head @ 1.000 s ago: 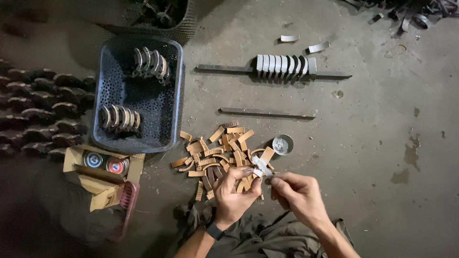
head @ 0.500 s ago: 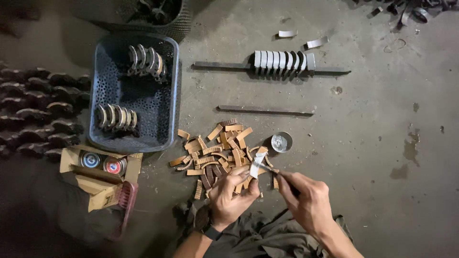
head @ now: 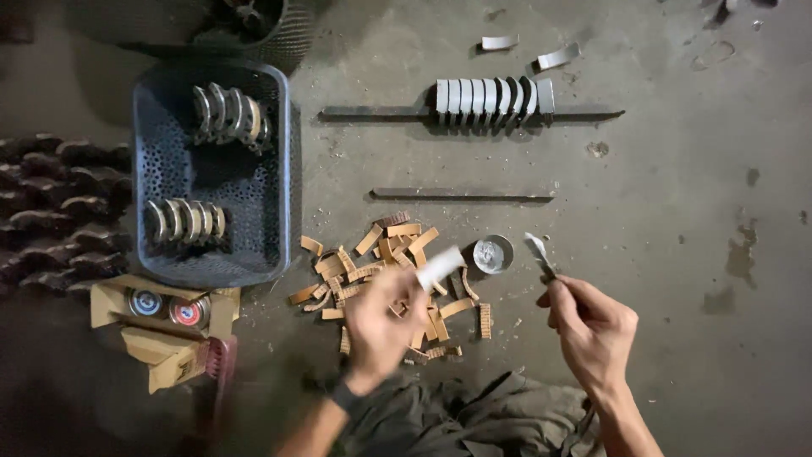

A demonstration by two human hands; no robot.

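Left hand (head: 381,326) grips a pale curved piece (head: 440,267); right hand (head: 592,326) pinches a thin blade (head: 539,252).

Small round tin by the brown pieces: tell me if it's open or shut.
Open: the small round tin sits upright on the floor, no lid on it, pale shiny inside showing.

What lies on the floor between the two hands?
In the head view, between the left hand and right hand: brown strips and a small round tin.
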